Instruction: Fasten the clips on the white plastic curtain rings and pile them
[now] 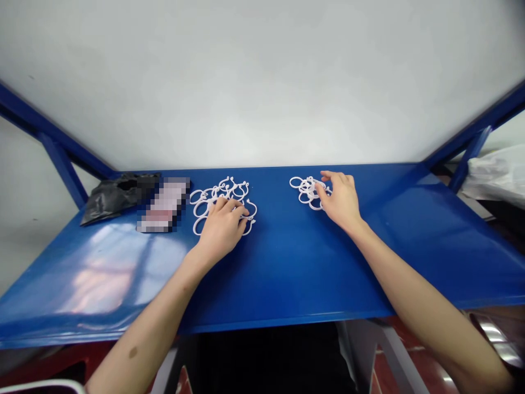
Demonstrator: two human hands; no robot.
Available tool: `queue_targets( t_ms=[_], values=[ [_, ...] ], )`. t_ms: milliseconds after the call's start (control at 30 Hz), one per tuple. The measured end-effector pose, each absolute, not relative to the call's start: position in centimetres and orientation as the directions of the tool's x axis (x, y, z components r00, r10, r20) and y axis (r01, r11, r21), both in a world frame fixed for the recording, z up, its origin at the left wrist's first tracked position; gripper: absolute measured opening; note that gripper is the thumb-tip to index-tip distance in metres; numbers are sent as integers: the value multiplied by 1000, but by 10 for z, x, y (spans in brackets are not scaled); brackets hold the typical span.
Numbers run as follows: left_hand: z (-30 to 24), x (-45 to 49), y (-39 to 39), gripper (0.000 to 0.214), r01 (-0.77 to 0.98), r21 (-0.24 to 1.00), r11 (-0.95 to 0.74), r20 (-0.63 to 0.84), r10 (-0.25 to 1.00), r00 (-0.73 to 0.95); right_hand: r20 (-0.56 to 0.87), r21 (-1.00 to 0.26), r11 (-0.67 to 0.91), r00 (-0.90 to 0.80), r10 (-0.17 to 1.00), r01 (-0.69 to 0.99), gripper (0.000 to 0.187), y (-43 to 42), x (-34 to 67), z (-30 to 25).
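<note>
White, thin open rings with small knobbed ends lie in a loose pile left of centre on the blue table. My left hand rests over the near part of this pile, thumb and fingertips close together on a white ring at its right side. The hand hides part of the rings beneath it. To the right is a smaller cluster of white rings, overlapping one another and looking closed. My right hand hovers at the cluster's right edge, thumb and fingers apart, with nothing visibly gripped.
A phone-like flat object, blurred out, lies left of the pile beside a black plastic bag. The blue tabletop meets a pale wall behind, with blue frame braces at both sides. White plastic bags sit beyond the right brace.
</note>
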State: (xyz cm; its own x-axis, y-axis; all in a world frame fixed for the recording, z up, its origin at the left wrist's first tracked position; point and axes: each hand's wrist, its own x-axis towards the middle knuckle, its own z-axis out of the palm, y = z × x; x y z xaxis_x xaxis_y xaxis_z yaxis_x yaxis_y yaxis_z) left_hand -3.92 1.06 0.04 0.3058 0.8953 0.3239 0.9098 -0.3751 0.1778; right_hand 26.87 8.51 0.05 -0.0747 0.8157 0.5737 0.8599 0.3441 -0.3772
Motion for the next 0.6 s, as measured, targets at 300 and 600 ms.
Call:
queue_targets(
  t_ms=[300, 600],
  values=[
    [4, -34, 8, 14, 897, 184, -401, 383, 870, 310, 596, -287, 656, -406, 693, 698, 25, 46, 231, 7],
    [17, -16, -5, 10, 805, 387, -450, 552, 812, 189, 341, -543, 682, -614, 712, 490, 25, 16, 207, 9]
  ],
)
